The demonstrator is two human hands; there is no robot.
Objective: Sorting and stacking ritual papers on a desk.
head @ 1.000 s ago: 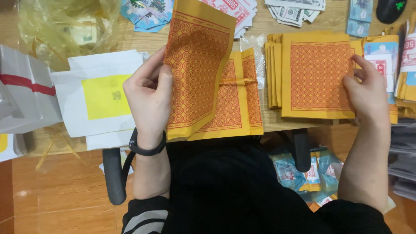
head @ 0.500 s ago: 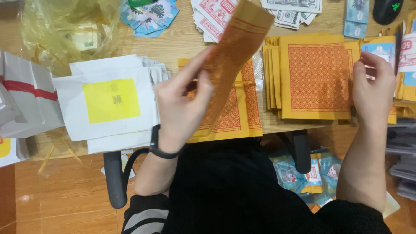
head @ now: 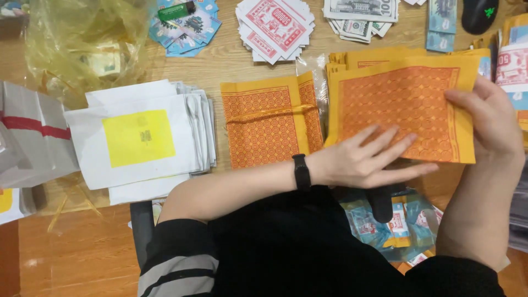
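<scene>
While left hand [head: 366, 162] lies flat, fingers spread, on orange-and-yellow patterned paper sheet [head: 401, 110], right hand [head: 487, 129] pinches sheet's right edge. Sheet sits on top of yellow paper stack [head: 352, 59], right side of wooden tabletop [head: 220, 69]. Best done so: press light, line up corners, smooth toward edge. Half second ago: left hand up high, holding folded sheet above middle orange paper pile [head: 269, 126]; now down and across on right stack. White-and-yellow paper pile [head: 137, 140] unchanged.
</scene>
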